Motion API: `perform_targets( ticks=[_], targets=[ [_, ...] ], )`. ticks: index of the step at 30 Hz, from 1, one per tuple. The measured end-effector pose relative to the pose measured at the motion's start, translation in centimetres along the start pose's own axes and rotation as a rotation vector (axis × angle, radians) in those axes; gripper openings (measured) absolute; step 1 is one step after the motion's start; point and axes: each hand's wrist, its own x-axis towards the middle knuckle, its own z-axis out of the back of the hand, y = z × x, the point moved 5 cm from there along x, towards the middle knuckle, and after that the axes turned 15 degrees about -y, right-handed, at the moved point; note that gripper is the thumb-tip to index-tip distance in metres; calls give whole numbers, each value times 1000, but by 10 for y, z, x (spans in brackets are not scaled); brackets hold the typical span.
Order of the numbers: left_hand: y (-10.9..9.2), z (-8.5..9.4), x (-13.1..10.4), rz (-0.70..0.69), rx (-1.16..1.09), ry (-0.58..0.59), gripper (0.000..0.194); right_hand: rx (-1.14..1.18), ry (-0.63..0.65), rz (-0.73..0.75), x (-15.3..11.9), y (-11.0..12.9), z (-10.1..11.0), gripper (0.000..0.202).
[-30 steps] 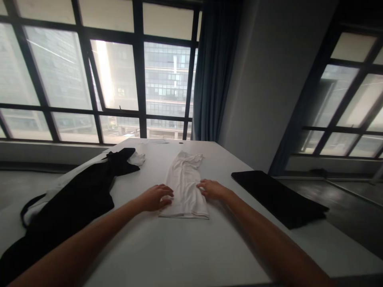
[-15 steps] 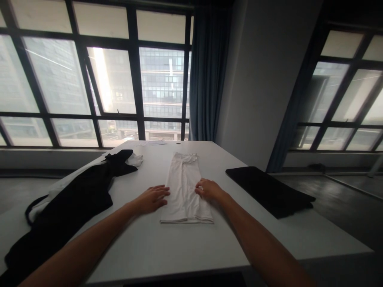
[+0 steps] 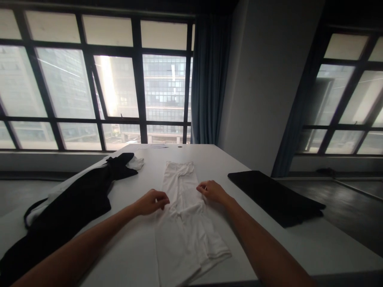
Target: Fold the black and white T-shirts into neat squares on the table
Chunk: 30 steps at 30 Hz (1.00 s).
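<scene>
A white garment (image 3: 184,223) lies lengthwise down the middle of the table, wrinkled, its near part spread toward the front edge. At its left side my left hand (image 3: 154,201) is closed, fingers curled with the tips at the cloth's edge; whether fabric is pinched between them is too small to tell. Across from it, my right hand (image 3: 211,190) touches the garment's right edge, thumb and fingers pressed together; what they hold, if anything, cannot be made out.
On the left of the white table (image 3: 131,239) lies a rumpled black garment (image 3: 80,199) over some white cloth (image 3: 136,162). A folded black item (image 3: 272,195) rests at the right edge. Papers lie at the far end, before windows.
The white garment now extends much farther toward the front edge, with its near part opened out and more creased. The fingers of my left hand have curled in. The view has shifted slightly.
</scene>
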Motion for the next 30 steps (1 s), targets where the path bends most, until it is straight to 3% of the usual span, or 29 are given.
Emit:
perform_targets(
  ticks=[2, 4, 9, 12, 16, 22, 26, 30],
  targets=[
    [11, -1, 23, -40, 124, -133, 40, 15, 13, -15, 0, 0, 1, 32],
    [25, -8, 53, -81, 262, -183, 41, 43, 27, -18, -1, 1, 1, 31],
    [78, -47, 135, 58, 480, -14, 61, 132, 61, 2, -5, 5, 1, 29],
    [114, -68, 167, 154, 500, 70, 70, 157, 70, -7, -5, 6, 4, 28],
    [160, -79, 194, 262, 539, 112, 74, 210, 53, -8, -4, 9, 11, 29],
    [215, -68, 233, 401, 606, 90, 81, 266, 171, 27, -6, 14, 2, 38],
    [232, -62, 248, 424, 626, 68, 83, 251, 255, 23, -8, 11, -9, 44],
    [227, -58, 250, 387, 646, 8, 80, 251, 221, 32, -6, 9, -14, 40]
  ],
)
